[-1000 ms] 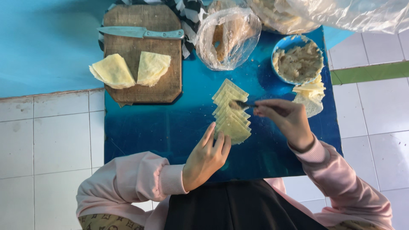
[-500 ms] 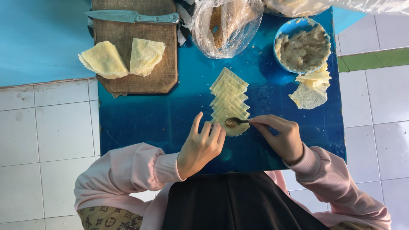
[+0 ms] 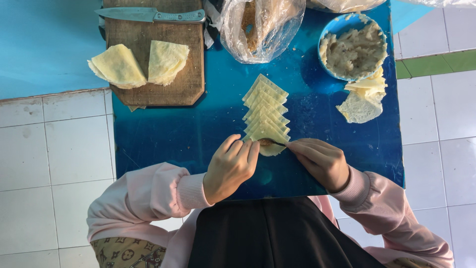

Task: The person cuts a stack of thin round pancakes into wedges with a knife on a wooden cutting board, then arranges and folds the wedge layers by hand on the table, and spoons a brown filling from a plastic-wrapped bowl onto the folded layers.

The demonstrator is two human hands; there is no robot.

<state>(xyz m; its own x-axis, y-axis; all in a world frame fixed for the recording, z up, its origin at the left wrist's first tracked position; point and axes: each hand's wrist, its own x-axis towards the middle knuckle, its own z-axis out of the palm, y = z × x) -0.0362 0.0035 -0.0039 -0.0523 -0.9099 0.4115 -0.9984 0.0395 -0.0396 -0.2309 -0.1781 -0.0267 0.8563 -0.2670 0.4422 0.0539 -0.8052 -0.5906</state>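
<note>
The thin, pale yellow square dough wrappers (image 3: 266, 115) lie in an overlapping row down the middle of the glossy blue tabletop (image 3: 163, 136), each sheet partly covering the next. The nearest wrapper sits at the bottom end of the row, between the two hands.

**Grip state.** The left hand (image 3: 229, 167) rests with curled fingers; its fingertips (image 3: 250, 148) touch the left edge of the nearest wrapper and pin it flat, grasping nothing. The right hand (image 3: 321, 161) pinches a small dark spoon (image 3: 271, 143) by the handle, with the bowl over the same wrapper. A dab of brownish filling appears to sit at the bowl.

**Handling properties (judged).** The sheets look very light, limp and easily torn. Their surfaces probably cling to one another, so a single sheet is best lifted at a free corner or edge, not at the centre. Firm pinching would likely crease it.

**Surroundings.** A round blue bowl of beige mashed filling (image 3: 353, 48) stands at the far right, with more wrappers (image 3: 364, 97) stacked just beside it. A worn wooden cutting board (image 3: 181, 79) at the far left carries two folded yellow sheets (image 3: 139, 63) and a steel knife (image 3: 151, 15).
</note>
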